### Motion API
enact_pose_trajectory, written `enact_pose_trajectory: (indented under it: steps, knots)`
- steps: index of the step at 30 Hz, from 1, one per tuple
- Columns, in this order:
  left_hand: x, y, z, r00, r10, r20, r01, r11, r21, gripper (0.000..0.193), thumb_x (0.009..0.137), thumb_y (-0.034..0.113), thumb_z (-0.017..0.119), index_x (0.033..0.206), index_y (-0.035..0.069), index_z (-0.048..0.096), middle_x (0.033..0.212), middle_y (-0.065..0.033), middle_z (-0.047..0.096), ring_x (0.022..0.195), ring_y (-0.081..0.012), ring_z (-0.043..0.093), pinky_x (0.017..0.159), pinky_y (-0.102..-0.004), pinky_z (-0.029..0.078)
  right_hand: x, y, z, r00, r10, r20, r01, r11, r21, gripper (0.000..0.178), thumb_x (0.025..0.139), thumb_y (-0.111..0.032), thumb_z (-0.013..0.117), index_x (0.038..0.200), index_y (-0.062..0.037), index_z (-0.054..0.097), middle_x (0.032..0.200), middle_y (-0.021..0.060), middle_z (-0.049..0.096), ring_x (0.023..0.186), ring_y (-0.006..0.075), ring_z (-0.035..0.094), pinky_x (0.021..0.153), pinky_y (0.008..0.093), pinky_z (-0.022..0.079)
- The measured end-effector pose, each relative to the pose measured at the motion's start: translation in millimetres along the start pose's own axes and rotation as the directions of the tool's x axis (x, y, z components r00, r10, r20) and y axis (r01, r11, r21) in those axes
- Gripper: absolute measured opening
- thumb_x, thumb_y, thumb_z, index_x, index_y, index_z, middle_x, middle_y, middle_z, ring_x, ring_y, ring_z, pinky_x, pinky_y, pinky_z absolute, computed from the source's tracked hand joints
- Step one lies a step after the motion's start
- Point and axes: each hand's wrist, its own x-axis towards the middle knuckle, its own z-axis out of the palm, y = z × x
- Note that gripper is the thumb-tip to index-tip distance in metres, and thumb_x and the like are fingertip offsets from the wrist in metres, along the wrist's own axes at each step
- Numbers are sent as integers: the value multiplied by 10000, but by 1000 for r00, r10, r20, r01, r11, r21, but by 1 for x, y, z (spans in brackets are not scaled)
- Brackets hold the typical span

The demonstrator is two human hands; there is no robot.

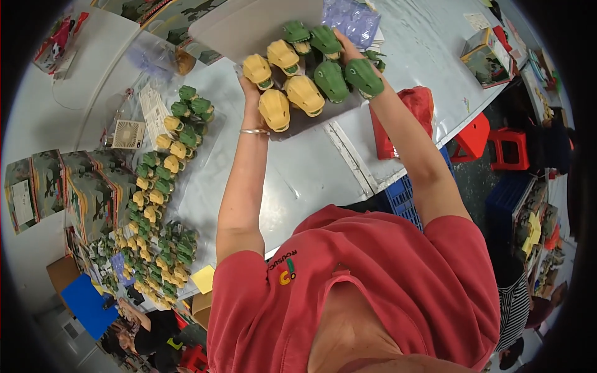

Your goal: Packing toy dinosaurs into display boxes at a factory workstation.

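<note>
I hold a flat grey board (249, 28) up over the white table (311, 174). Several dinosaur-head toys lie on it: yellow ones (303, 94) on the left, green ones (331, 81) on the right. My left hand (250, 93) grips the board's left edge beside a yellow toy; a thin bangle sits on that wrist. My right hand (346, 48) holds the board's right side, partly hidden behind the green toys. A purple plastic bag (351, 18) lies just beyond the board.
Rows of yellow and green toys (165, 174) fill the table's left side, next to camouflage-print boxes (74, 186) and a small white fan (129, 133). A red bag (416, 102), red stools (491, 140) and a blue crate (404, 193) stand right. Another person (143, 336) sits lower left.
</note>
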Motion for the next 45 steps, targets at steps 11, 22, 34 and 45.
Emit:
enact_pose_trajectory:
  steps: [11,22,34,45]
  knots:
    - [-159,-16,-12,801,-530,-278,542,839,-39,608,868,615,211,1181,158,463,1046,-62,544,956,-242,556,809,-423,474,-135,84,29,984,162,-74,-167,984,-56,486,874,-492,440,1209,-147,512,1077,24,586,935,175,569,794,317,473]
    - [-181,-35,-24,953,-121,-276,137,990,39,692,823,682,304,1188,109,433,1096,-67,501,984,-207,507,835,-342,457,-135,81,43,993,113,20,-109,982,-155,606,882,-553,342,1303,-121,400,1269,13,462,1135,159,439,948,306,349]
    - [-189,-7,-18,915,-283,-287,336,929,155,584,887,553,247,1198,103,450,1033,-69,539,933,-188,544,756,-343,494,-173,53,74,950,279,-139,-290,955,-62,615,863,-564,387,1291,-124,418,1208,26,492,999,174,519,865,323,428]
    - [-193,6,-10,945,-209,-253,256,951,172,615,884,573,288,1261,97,391,1136,-92,492,985,-202,523,794,-339,485,-165,42,70,965,254,-69,-263,939,-223,703,822,-615,412,1332,-134,357,1230,21,474,977,156,532,729,309,470]
